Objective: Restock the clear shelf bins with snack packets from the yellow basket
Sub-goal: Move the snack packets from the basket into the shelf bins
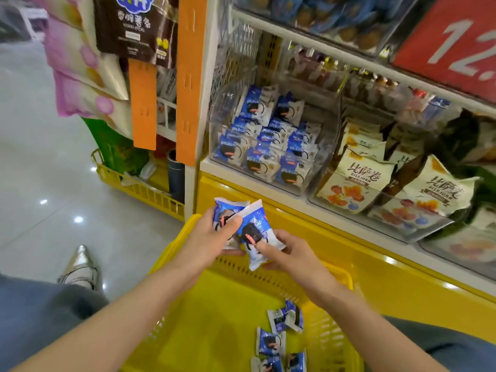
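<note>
While both hands meet above the yellow basket (171,253), each has hold of a blue-and-white snack packet.

Left hand (212,237): fingers curled round the rear packet (224,212); thumb laid across its front, touching the edge of the front packet (255,233).

Right hand (291,251): thumb pressed on the face of the front packet, fingers curled beneath it; a firm pinch.

Held packets: overlapping, touching, tilted; raised over the basket's far rim, below the shelf front.

Basket stock: several matching loose packets (285,318) lie at the near right of the basket floor, some touching one another.

Clear bin (222,122): lowest shelf, left end, directly above and beyond the hands; matching packets inside, stacked in rows toward its front.

Neighbouring bin (319,202): just right of the clear bin; cream packets (357,178) stand in it.

Floor: second basket (139,189) sits at left beside the orange strip (190,76); a silver shoe (80,264) is near the left forearm.
</note>
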The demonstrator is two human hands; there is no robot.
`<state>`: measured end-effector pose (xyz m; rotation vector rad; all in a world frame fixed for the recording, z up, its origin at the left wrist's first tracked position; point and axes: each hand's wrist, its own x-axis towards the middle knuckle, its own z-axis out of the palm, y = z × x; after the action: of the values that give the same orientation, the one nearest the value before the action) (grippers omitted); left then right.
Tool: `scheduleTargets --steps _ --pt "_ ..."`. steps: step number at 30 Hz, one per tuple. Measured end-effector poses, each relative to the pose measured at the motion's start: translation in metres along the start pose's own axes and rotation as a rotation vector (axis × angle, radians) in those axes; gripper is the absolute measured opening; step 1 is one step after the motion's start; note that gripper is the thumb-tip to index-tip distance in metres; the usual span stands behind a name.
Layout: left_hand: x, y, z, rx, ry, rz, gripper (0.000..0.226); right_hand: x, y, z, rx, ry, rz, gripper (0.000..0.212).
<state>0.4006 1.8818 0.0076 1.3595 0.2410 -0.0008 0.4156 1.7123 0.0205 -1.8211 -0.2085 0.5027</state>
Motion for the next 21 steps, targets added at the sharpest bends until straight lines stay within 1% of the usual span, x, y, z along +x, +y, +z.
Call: scheduleTargets --steps 2,4,6,8,11,13,14,16,18,19,21 --pt "0.01 0.017 -0.005 0.03 -0.028 0.014 0.014 0.009 -0.02 -0.006 -0.023 0.056 -0.05 0.011" --pt "0.022 0.032 -0.013 0.074 -0.03 0.005 0.012 0.022 -0.043 -0.015 -0.075 0.122 -0.137 0.002" --pt "0.034 0.044 -0.023 0.096 -0.005 -0.01 0.01 0.038 -0.069 -0.023 -0.147 0.19 -0.242 0.006" --pt "0.044 0.053 -0.031 0.076 0.027 -0.024 0.011 0.062 -0.093 -0.029 -0.211 0.277 -0.31 0.011" --pt "0.059 0.061 -0.043 0.051 0.088 -0.022 0.016 0.113 -0.125 -0.035 -0.345 0.428 -0.38 0.029" --pt "0.067 0.066 -0.048 0.105 0.124 -0.009 0.024 0.151 -0.14 -0.038 -0.442 0.49 -0.356 0.037" --pt "0.07 0.068 -0.05 0.107 0.134 -0.001 0.027 0.168 -0.144 -0.039 -0.484 0.509 -0.323 0.037" --pt "0.076 0.073 -0.054 0.094 0.153 0.017 0.03 0.201 -0.149 -0.041 -0.581 0.539 -0.257 0.039" --pt "0.081 0.077 -0.057 0.087 0.174 0.036 0.03 0.228 -0.149 -0.042 -0.648 0.536 -0.179 0.043" --pt "0.083 0.079 -0.059 0.074 0.175 0.045 0.03 0.24 -0.148 -0.042 -0.669 0.518 -0.124 0.043" --pt "0.086 0.083 -0.062 0.025 0.169 0.053 0.028 0.257 -0.146 -0.042 -0.688 0.475 0.0 0.033"
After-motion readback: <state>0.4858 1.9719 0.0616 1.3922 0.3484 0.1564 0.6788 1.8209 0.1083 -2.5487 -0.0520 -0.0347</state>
